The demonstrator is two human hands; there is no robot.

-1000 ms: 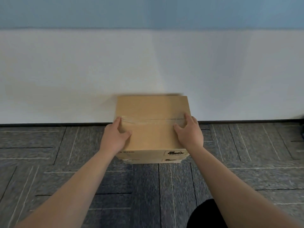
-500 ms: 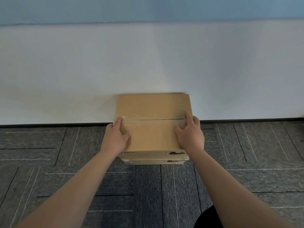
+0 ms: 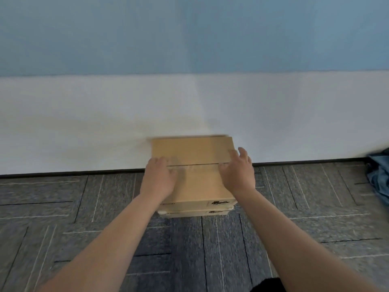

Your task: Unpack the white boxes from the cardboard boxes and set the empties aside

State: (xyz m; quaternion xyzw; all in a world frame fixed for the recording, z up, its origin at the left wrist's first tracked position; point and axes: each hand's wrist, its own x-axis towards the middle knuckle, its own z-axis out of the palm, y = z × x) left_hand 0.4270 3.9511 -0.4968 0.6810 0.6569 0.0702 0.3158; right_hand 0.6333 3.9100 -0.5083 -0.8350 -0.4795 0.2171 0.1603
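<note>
While the top cardboard box (image 3: 195,182) sits on a lower box (image 3: 189,213) on the floor (image 3: 94,228) against the wall (image 3: 84,123), the left hand (image 3: 158,179) and right hand (image 3: 237,174) rest loosely outspread on its lid, grasping nothing; an uneven tug at the seam could slide it off the stack.

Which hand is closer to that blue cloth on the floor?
Right. The right hand is on the right of the cardboard box, toward the blue cloth; the left hand is on its left.
</note>
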